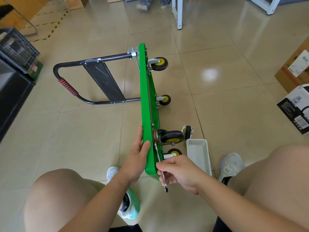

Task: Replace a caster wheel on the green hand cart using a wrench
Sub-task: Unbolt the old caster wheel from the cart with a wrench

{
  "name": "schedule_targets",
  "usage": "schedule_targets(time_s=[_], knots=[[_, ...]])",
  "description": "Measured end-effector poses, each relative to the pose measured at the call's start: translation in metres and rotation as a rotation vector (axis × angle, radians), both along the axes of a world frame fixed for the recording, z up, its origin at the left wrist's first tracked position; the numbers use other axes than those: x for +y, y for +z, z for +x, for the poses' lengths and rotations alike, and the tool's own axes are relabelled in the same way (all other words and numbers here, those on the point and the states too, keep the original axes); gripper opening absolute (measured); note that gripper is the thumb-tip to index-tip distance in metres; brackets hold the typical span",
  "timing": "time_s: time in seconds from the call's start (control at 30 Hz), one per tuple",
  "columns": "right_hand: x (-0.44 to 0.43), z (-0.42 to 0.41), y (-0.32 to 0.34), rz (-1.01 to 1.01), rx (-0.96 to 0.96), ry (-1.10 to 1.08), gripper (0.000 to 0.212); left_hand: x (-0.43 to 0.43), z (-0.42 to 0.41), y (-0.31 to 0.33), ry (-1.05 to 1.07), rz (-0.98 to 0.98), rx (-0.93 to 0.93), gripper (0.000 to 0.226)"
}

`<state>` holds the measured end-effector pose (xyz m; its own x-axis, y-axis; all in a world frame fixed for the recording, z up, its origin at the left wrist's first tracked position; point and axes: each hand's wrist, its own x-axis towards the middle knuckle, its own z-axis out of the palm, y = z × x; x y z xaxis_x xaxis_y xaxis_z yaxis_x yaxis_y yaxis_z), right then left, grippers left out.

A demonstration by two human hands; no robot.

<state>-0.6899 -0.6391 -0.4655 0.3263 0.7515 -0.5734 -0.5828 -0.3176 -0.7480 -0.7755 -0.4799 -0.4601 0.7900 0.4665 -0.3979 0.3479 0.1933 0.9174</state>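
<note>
The cart (145, 97) has a bright green deck, a black handle (113, 57) with a red-and-black spiral-striped grip (67, 87), and wheels (160, 63) with black tyres and yellow hubs; the wrench (158, 156) is silver. At lower right the basket (199, 154) is white with a grid of small holes, and the shoes (230, 164) are white, one heel mint green. The floor (83, 139) is glossy beige tile with thin dark grout lines, crossed at upper left by yellow-and-black dashed tape (57, 24).
</note>
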Motion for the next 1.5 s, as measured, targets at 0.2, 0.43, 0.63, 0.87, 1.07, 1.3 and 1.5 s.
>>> schedule_targets(time_s=[0.2,0.43,0.63,0.87,1.07,1.3,1.5], knots=[[0.002,-0.001,-0.023,-0.09,-0.186,0.089,0.013,0.0,0.0,-0.001,0.006,0.013,0.022,0.055],[0.013,0.002,-0.046,-0.171,-0.355,0.096,0.023,0.0,0.001,0.0,0.012,-0.016,0.013,0.056],[-0.007,0.0,-0.039,-0.229,-0.433,0.152,0.017,0.0,0.001,0.002,-0.003,-0.028,0.008,0.059],[-0.015,-0.009,-0.014,-0.14,-0.124,0.065,0.007,-0.001,0.0,0.002,-0.016,-0.004,-0.006,0.06],[-0.009,-0.004,0.007,-0.045,-0.018,0.044,0.016,0.0,0.0,0.0,-0.025,0.019,-0.007,0.059],[0.0,0.002,0.013,-0.029,-0.017,0.04,0.024,0.001,0.0,-0.003,-0.003,0.02,0.001,0.054],[0.003,0.005,0.0,-0.044,-0.019,0.041,0.01,0.002,-0.001,-0.002,-0.002,0.013,0.023,0.054]])
